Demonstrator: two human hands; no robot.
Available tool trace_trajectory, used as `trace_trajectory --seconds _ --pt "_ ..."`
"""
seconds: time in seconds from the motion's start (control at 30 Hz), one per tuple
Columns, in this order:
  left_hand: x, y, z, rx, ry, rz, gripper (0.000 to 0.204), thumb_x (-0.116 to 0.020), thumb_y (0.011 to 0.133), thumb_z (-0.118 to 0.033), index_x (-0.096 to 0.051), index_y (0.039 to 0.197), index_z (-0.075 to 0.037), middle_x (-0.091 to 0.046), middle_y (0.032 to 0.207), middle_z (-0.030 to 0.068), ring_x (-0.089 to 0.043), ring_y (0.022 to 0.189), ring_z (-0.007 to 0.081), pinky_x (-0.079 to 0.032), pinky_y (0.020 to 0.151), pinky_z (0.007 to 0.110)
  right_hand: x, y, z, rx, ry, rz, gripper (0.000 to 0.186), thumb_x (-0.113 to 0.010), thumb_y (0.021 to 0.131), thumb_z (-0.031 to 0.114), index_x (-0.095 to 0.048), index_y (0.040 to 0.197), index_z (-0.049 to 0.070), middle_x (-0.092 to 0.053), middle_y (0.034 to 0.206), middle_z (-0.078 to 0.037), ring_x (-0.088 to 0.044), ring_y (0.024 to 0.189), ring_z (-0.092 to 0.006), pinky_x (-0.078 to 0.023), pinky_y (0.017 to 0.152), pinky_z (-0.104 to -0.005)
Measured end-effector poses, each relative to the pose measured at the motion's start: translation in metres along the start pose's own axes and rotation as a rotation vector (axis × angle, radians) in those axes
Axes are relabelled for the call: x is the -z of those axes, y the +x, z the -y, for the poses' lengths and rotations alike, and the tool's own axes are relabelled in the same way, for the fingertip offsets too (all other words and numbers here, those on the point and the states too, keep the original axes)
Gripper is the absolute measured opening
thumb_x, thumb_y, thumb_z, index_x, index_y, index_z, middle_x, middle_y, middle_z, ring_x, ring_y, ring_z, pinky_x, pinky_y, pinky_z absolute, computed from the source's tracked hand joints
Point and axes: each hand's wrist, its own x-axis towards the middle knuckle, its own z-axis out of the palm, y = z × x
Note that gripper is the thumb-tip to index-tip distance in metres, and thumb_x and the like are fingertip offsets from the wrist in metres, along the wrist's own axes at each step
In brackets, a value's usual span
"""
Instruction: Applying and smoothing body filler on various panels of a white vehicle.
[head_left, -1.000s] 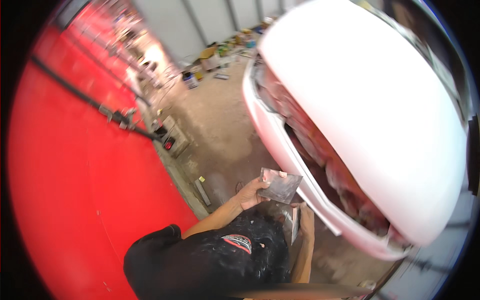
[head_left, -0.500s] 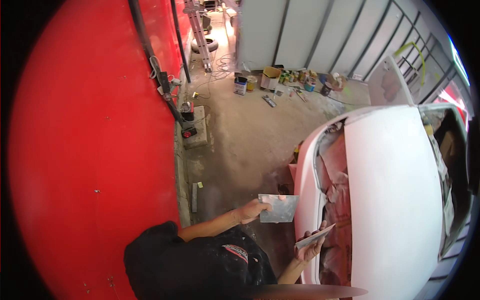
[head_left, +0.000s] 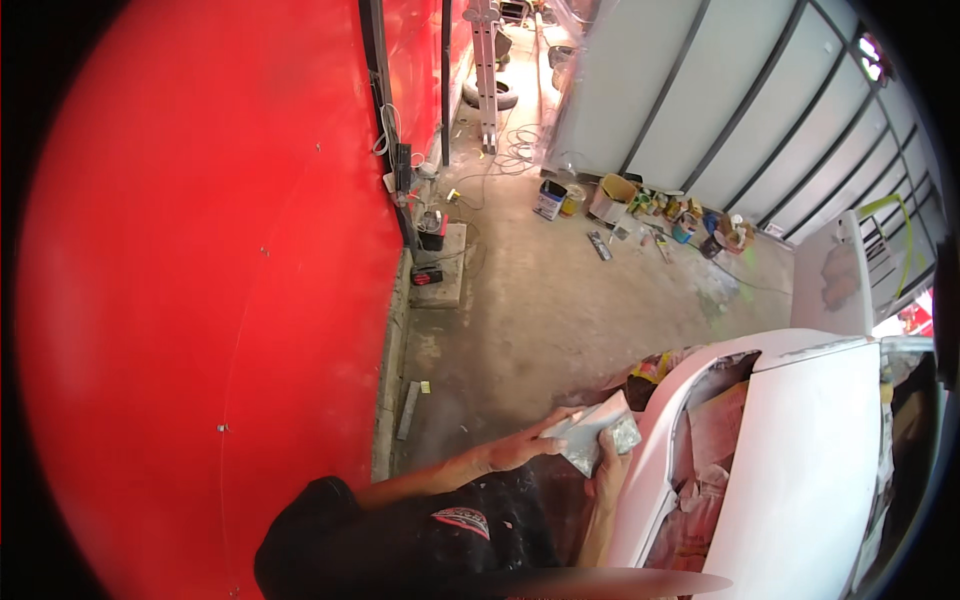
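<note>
My left hand [head_left: 530,442] is closed on the edge of a thin, flat, grey plate [head_left: 583,430], held tilted in front of my body. My right hand [head_left: 607,468] grips a second flat plate [head_left: 626,432], smeared pale grey, with the thumb on its face. Both plates meet or overlap; whether they touch I cannot tell. Just to the right of my hands is the white car body [head_left: 815,450], its bonnet smooth and pale. Crumpled masking paper [head_left: 706,485] fills the opening along the car's front edge.
A red sheet wall [head_left: 220,300] runs along the left, with a low concrete kerb [head_left: 392,350] at its foot. Tins and a cardboard box [head_left: 612,198] stand on the floor ahead, before a grey panelled wall [head_left: 740,100]. A ladder [head_left: 485,80] and a tyre [head_left: 505,95] are farther back.
Both hands have come together, bringing the two plates from apart to overlapping. The right hand has risen toward the left. My view has shifted, so the surroundings sit lower and farther right.
</note>
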Motion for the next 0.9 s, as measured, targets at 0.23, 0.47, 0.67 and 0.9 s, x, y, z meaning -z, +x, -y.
trace_trajectory --seconds 0.23,0.47,0.67,0.9 --pt "0.047 0.05 -0.018 -0.032 -0.134 -0.055 0.091 -0.075 0.089 -0.041 -0.024 0.156 -0.005 -0.041 0.148 0.0067 -0.038 0.135 0.0164 -0.029 0.114 0.034 -0.048 0.076 0.005 0.043 -0.177 0.167 0.021 -0.068 0.092 0.005 -0.067 0.112 -0.001 -0.07 0.104 -0.004 -0.065 0.091 -0.0119 -0.052 0.083 -0.0288" --pt "0.12 0.139 -0.043 0.206 0.017 -0.026 0.115 -0.087 0.071 -0.046 -0.022 0.157 -0.006 -0.038 0.15 0.0062 -0.036 0.139 0.0199 -0.032 0.114 0.037 -0.088 0.151 0.029 0.051 -0.373 0.255 0.023 -0.068 0.092 0.012 -0.069 0.11 -0.002 -0.073 0.096 -0.005 -0.064 0.086 -0.0104 -0.054 0.078 -0.0304" --pt "0.189 0.194 -0.009 0.14 -0.023 -0.147 0.118 -0.088 0.065 -0.057 -0.03 0.152 -0.003 -0.044 0.145 0.0073 -0.043 0.134 0.0217 -0.035 0.112 0.039 -0.107 0.232 0.055 0.04 -0.251 0.387 0.025 -0.069 0.092 0.016 -0.068 0.111 -0.001 -0.071 0.091 -0.001 -0.06 0.085 -0.0079 -0.051 0.078 -0.0293" --pt "0.202 0.279 -0.029 0.135 -0.265 -0.135 0.118 -0.086 0.064 -0.061 -0.032 0.151 -0.002 -0.045 0.147 0.0098 -0.046 0.133 0.0262 -0.038 0.112 0.043 -0.099 0.33 0.046 0.048 -0.201 0.58 0.025 -0.073 0.092 0.02 -0.068 0.107 0.001 -0.066 0.089 0.006 -0.055 0.078 -0.0039 -0.048 0.069 -0.0258"
